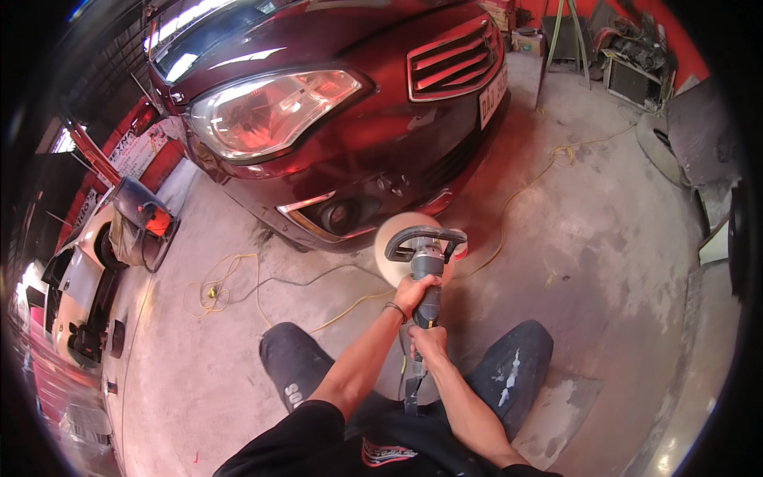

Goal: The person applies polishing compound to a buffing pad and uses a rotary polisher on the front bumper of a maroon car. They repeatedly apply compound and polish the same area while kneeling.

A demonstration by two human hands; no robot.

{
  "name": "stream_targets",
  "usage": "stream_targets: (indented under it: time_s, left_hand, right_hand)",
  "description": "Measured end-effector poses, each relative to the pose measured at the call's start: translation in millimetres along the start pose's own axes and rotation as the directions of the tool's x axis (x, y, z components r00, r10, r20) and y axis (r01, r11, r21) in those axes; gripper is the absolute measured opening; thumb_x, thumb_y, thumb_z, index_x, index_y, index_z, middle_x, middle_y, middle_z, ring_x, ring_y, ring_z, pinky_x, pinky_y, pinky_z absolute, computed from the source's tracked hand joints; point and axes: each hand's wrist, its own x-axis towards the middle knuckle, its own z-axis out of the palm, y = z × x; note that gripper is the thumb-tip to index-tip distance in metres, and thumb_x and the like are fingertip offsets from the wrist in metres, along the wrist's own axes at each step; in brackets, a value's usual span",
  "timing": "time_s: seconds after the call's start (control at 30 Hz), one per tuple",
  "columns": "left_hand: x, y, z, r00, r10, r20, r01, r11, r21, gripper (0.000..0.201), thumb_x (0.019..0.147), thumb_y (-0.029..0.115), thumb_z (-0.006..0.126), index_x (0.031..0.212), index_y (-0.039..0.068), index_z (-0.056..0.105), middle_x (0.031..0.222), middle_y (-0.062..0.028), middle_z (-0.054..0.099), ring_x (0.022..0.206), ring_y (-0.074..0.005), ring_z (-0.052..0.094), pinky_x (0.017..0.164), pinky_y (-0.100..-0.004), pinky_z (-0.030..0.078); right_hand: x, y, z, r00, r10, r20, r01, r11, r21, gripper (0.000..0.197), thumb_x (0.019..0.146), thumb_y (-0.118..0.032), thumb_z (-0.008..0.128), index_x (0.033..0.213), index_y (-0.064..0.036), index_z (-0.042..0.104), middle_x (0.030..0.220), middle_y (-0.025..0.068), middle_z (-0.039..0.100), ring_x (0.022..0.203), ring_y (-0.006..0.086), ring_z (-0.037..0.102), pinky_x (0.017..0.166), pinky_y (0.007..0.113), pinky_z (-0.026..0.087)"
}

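Observation:
In both my hands is a dark grey polisher (430, 274) with a black D-shaped front handle and a round, cream-coloured pad (385, 248). My left hand (412, 293) wraps round its body just behind the handle. Farther back, my right hand (429, 343) is closed on the rear grip. The pad faces the lower front bumper (381, 191) of a dark red car, just beside the fog lamp (340, 213). Whether the pad touches the bumper I cannot tell. Above the bumper are the clear headlight (274, 111) and the slatted grille (453, 60).
A yellow cord (509, 208) and a dark cable (318, 274) run across the concrete floor, joining near a tangle at left. A dark chair-like item (147, 215) and a pale car (79, 286) stand left. Car parts (636, 75) and a tyre (660, 149) are at right.

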Motion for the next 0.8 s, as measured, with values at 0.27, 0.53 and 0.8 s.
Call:
stream_targets:
  time_s: [0.27, 0.53, 0.8]
  left_hand:
    - [45, 22, 46, 0.997, 0.060, 0.058, -0.048, 0.983, -0.177, 0.052, 0.085, 0.039, 0.088, 0.116, -0.002, 0.077, 0.098, -0.0092, 0.078, 0.081, -0.0198, 0.074, 0.073, -0.0372, 0.059]
    - [15, 3, 48, 0.993, -0.003, -0.121, -0.042, 0.929, -0.367, 0.061, 0.084, 0.033, 0.091, 0.130, -0.001, 0.071, 0.112, -0.0127, 0.078, 0.097, -0.0209, 0.076, 0.086, -0.0392, 0.061]
    - [7, 21, 63, 0.940, -0.088, -0.329, -0.011, 0.957, -0.288, 0.070, 0.076, 0.039, 0.095, 0.123, -0.004, 0.067, 0.106, -0.0208, 0.081, 0.095, -0.0329, 0.081, 0.087, -0.0444, 0.063]
  right_hand:
    - [57, -28, -45, 0.994, -0.054, -0.095, 0.047, 0.997, -0.068, 0.013, 0.084, -0.008, 0.078, 0.080, -0.0001, 0.068, 0.063, 0.0075, 0.064, 0.048, 0.0189, 0.060, 0.043, 0.038, 0.048]
    - [42, -23, -65, 0.995, -0.060, -0.076, 0.039, 0.966, -0.254, 0.011, 0.085, -0.009, 0.078, 0.089, -0.0008, 0.072, 0.075, 0.0057, 0.069, 0.057, 0.0131, 0.064, 0.050, 0.033, 0.050]
    - [28, -56, -82, 0.996, 0.034, 0.078, -0.017, 0.979, -0.205, 0.007, 0.089, -0.005, 0.076, 0.094, -0.0014, 0.072, 0.072, 0.0031, 0.068, 0.054, 0.0124, 0.062, 0.049, 0.032, 0.049]
